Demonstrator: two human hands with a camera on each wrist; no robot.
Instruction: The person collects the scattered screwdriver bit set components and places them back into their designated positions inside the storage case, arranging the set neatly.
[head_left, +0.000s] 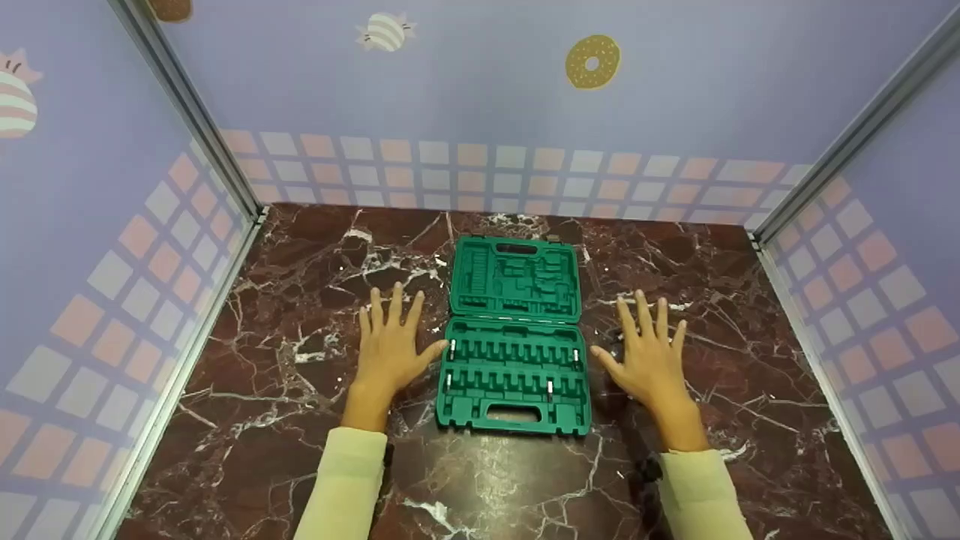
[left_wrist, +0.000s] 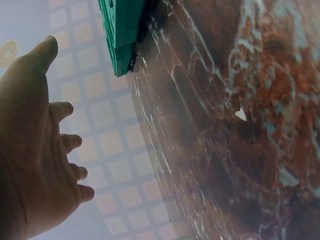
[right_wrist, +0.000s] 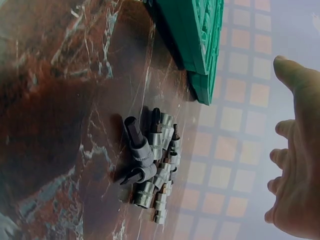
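A green plastic tool case lies unfolded on the marbled surface, its moulded lid away from me. Several small metal bits sit in slots of the near half; most slots hold nothing. My left hand, fingers spread, hovers palm down left of the case, its thumb close to the case's edge. On the other side my right hand is likewise spread and holds nothing. Beneath it, a pile of metal bit sockets shows in the right wrist view; the hand mostly covers this pile in the head view.
Dark red marbled tabletop extends around the case. A patterned back wall and two side walls enclose it, with metal posts at the far corners. Tiny white specks, one a small white chip, lie on the surface.
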